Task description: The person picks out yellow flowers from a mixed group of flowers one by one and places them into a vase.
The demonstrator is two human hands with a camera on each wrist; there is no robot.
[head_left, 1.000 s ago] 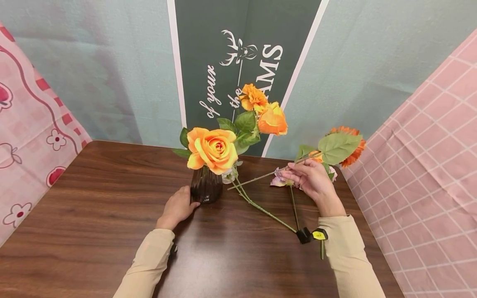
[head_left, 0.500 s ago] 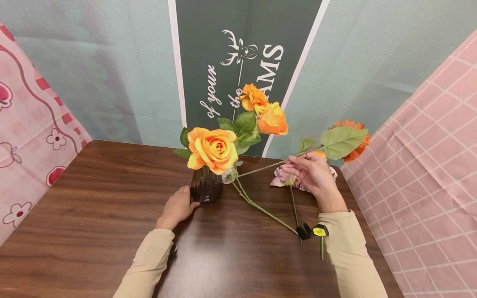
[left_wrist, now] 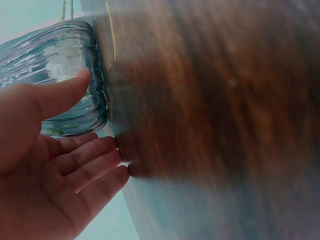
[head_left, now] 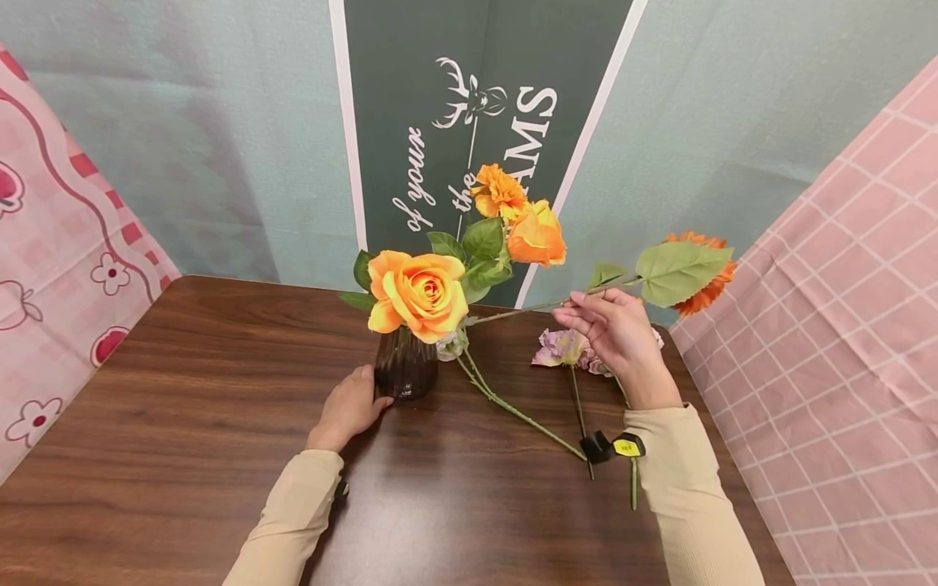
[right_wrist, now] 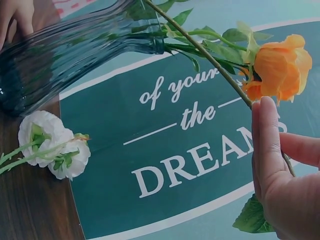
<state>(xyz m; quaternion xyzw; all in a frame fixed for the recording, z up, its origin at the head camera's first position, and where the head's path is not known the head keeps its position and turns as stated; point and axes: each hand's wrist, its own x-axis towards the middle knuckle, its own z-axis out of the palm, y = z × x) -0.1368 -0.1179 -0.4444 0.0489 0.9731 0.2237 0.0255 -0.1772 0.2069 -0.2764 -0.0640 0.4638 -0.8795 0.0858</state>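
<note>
On the left, a pink cloth [head_left: 66,268] with printed flowers hangs beside the brown table [head_left: 168,423]. The left hand [head_left: 352,411] rests on the table with its fingers nearly straight, its thumb touching the low side of the dark glass vase [head_left: 406,370]. The vase stands upright near the middle and holds a big orange rose [head_left: 419,297], with two more orange blooms [head_left: 519,213] farther right and back. Just right of the vase lie white flowers [head_left: 450,347], their stems running toward the near right. Farther right, purple flowers [head_left: 560,348] lie on the table. Above them the right hand [head_left: 619,338] pinches the stem of an orange flower [head_left: 707,285]; its bloom points right, its bare end left, beside the vase. At far right hangs a pink checked cloth [head_left: 828,342].
</note>
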